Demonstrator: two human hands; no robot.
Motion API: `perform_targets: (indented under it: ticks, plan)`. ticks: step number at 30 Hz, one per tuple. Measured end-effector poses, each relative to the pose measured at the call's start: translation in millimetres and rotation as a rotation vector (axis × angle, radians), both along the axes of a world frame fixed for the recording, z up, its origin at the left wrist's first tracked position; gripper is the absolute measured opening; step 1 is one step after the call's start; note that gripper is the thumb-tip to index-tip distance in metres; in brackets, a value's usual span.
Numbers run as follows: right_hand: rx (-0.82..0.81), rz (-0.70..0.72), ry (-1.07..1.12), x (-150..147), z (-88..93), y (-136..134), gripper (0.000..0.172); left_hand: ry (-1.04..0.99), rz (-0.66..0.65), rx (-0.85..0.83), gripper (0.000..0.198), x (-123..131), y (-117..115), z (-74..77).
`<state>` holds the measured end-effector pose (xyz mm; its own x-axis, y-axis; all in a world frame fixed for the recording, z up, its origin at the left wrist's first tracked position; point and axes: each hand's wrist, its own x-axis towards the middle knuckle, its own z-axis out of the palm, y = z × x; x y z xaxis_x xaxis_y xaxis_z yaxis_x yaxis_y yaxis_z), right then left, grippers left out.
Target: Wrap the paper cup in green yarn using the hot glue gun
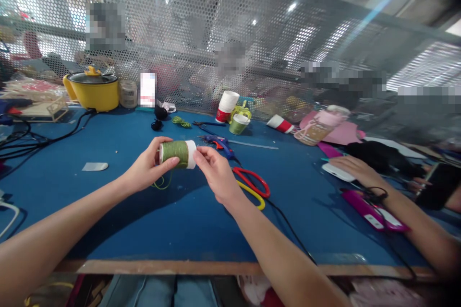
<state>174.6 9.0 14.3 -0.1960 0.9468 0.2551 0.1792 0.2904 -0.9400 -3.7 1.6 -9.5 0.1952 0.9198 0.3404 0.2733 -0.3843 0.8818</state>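
Above the blue table I hold a paper cup (175, 153) on its side, its wall wrapped in green yarn and a white band bare at its right end. My left hand (153, 160) is closed around the left end, thumb along the yarn. At the white end, my right hand (211, 165) pinches the cup between thumb and fingers. A loose loop of green yarn (163, 183) hangs below the left hand. Just beyond the right hand lies a blue glue gun (224, 146). Scissors with red and yellow handles (257, 183) lie beside the right wrist, partly hidden by it.
Behind stand stacked paper cups (228, 105) and a green-wrapped cup (239, 124). Pliers (212, 123) and green yarn (181, 122) lie nearby. A yellow electric pot (97, 93) is back left. At right, another person's hand (347, 165) rests by a purple power strip (374, 213); cords cross the table.
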Motion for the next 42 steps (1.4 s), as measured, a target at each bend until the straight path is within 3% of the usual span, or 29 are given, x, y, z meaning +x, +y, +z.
perform_targets:
  ticks: [4,9,14,17,19,23,29,35,42]
  plan:
    - [0.089,-0.071,-0.108,2,0.6,1,0.031,-0.046,-0.045,-0.001,0.047,0,-1,-0.5]
    - [0.087,0.008,-0.225,3,-1.3,2,0.030,-0.001,-0.049,0.036,0.049,1,-4,1.7]
    - [0.201,-0.175,-0.232,25,25.5,10,0.032,-0.186,0.032,-0.120,0.052,2,-4,10.7]
    - [0.258,-0.305,-0.387,53,42.3,22,0.033,-0.245,0.082,-0.170,0.052,2,-4,15.3]
    - [0.228,-0.330,-0.582,71,44.6,32,0.020,-0.267,0.074,-0.195,0.053,3,-3,16.2]
    - [0.073,-0.342,-1.119,90,27.4,57,0.017,-0.275,0.048,-0.217,0.051,3,-4,14.6]
    - [-0.002,-0.301,-1.305,79,4.8,87,0.027,-0.228,-0.022,-0.247,0.052,1,-2,9.2]
    - [0.108,-0.139,-1.372,56,3.1,62,0.033,-0.197,-0.009,-0.252,0.052,-1,2,5.6]
    - [0.128,-0.082,-1.450,68,-8.5,31,0.018,-0.156,-0.018,-0.251,0.052,0,2,5.1]
